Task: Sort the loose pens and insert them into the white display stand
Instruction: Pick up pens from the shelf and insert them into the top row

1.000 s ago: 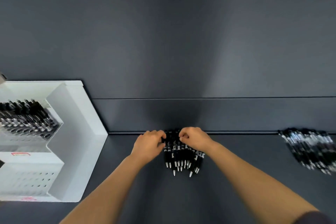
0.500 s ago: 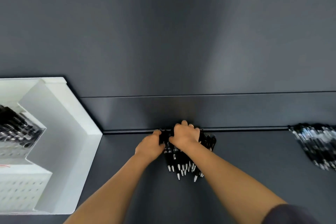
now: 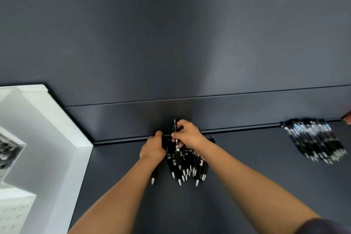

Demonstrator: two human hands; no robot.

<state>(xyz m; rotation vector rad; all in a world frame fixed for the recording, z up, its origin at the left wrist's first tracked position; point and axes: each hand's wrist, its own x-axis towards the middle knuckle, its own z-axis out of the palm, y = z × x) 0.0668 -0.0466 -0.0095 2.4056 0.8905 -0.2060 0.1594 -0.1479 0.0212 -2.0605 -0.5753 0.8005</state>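
Pens in one black bundle (image 3: 187,163) lay on the dark table (image 3: 190,205) between your forearms, silver tips toward you. Your left hand (image 3: 152,148) gripped its left side with curled fingers; your right hand (image 3: 187,135) pinched one pen (image 3: 174,124) above it. Beyond stood one white display stand (image 3: 57,138) left and one second heap (image 3: 315,140) right. Pen labels were too small to read.

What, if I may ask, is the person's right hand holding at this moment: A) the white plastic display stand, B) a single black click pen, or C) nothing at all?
B: the right hand pinches one black click pen, raised above the pile of black silver-tipped pens that the left hand grips on the dark shelf.
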